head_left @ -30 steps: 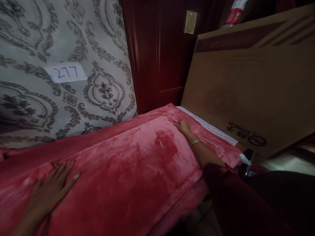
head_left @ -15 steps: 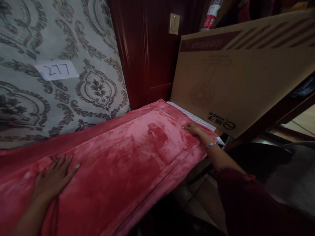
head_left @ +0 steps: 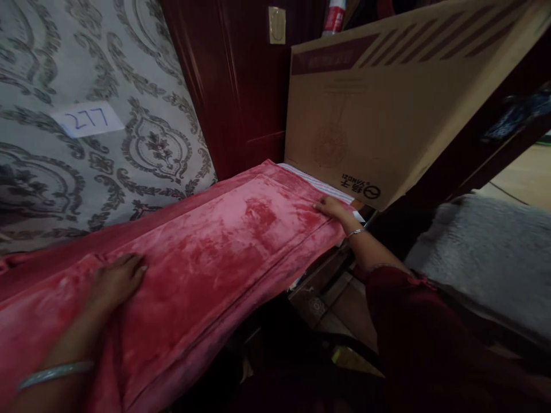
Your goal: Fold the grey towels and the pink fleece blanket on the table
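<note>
A folded red plush blanket (head_left: 206,252) stretches across the view, from the lower left to the cardboard box. At its left part my left hand (head_left: 114,281) presses down, its fingers drawn together and curled into the cloth, with creases around them. A pale bangle circles that wrist. Farther off, at the blanket's right end, my right hand (head_left: 330,207) is closed on the upper layer near the edge; its fingertips are partly hidden. It wears a thin silver bracelet (head_left: 356,232). White striped cloth (head_left: 318,182) shows beneath the far end.
A large cardboard box (head_left: 365,115) stands behind the right end. Left of it are a dark red wooden panel (head_left: 253,86) and a patterned wall with a paper (head_left: 88,119) marked 277. A grey fluffy seat (head_left: 491,264) is at right; tiled floor (head_left: 348,310) shows below.
My left hand has gone from spread flat to gathered fingers and sits slightly farther right on the blanket. My right hand stays at the far end. The view has shifted right and down.
</note>
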`<move>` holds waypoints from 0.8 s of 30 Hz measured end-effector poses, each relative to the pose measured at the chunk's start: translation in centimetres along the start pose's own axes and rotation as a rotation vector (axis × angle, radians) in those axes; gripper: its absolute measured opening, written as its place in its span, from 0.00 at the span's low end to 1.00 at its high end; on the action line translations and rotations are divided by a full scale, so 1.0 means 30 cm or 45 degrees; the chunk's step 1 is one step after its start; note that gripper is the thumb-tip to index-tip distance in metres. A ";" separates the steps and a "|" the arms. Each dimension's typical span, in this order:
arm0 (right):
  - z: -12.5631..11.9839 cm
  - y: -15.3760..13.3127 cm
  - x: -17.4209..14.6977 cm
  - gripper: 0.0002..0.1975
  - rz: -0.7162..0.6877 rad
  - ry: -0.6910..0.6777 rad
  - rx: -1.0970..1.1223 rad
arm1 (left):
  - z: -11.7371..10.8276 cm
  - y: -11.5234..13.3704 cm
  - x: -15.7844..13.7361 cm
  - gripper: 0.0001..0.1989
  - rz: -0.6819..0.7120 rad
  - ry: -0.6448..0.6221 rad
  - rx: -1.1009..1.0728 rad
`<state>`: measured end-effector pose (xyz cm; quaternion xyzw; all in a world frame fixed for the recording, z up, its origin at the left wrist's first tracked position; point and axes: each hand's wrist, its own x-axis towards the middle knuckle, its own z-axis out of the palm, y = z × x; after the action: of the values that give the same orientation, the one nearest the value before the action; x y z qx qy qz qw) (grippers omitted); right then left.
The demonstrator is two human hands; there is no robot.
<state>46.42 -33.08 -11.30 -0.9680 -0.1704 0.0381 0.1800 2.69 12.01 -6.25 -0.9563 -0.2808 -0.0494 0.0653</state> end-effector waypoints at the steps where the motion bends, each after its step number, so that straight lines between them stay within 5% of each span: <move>1: -0.002 0.007 -0.006 0.12 -0.008 0.005 -0.001 | -0.012 0.044 -0.002 0.28 0.072 -0.041 -0.040; 5: 0.005 0.019 -0.025 0.11 -0.018 0.047 0.012 | -0.007 0.259 -0.045 0.30 0.440 -0.121 -0.260; 10: 0.010 0.025 -0.029 0.14 0.020 0.028 0.052 | 0.104 0.438 -0.138 0.30 0.824 -0.114 -0.314; 17: -0.019 0.020 0.009 0.14 0.054 -0.053 0.209 | 0.158 0.450 -0.175 0.29 0.831 -0.057 -0.201; 24: -0.005 0.082 -0.082 0.21 0.042 -0.024 0.664 | 0.167 0.442 -0.164 0.30 0.853 0.013 -0.194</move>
<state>44.89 -36.14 -12.02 -0.8912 -0.1407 0.0927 0.4212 6.05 -0.89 -13.14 -0.9972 0.0539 -0.0508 0.0077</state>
